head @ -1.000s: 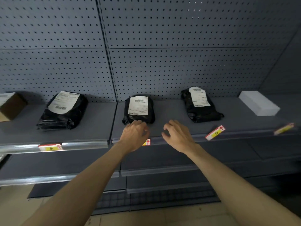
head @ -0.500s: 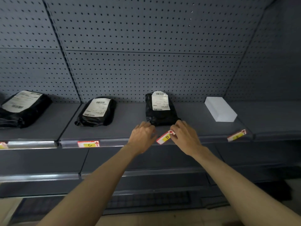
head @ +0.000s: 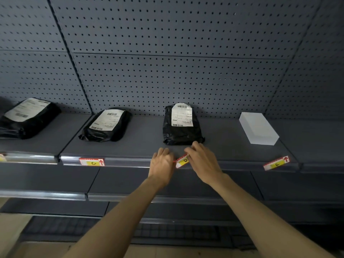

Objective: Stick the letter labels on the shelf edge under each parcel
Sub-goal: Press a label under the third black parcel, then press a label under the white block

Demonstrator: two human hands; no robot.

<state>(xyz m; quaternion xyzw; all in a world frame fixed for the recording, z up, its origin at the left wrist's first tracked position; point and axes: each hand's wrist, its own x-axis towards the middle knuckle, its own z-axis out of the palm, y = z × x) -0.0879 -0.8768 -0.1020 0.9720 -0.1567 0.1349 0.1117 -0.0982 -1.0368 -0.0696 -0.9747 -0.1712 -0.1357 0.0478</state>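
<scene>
Head view: C label (head: 91,162) sits flat on the shelf edge (head: 130,162); both hands (head: 161,163) (head: 202,161) pinch the tilted D label (head: 183,161) under its parcel (head: 181,125); E label (head: 276,163) lies askew, apparently unstuck.

Label D (head: 183,161), yellow with red trim, sat tilted on the shelf edge (head: 130,162) under the third black parcel (head: 181,125), while C (head: 92,162) lay flat and E (head: 276,163) slanted.
</scene>
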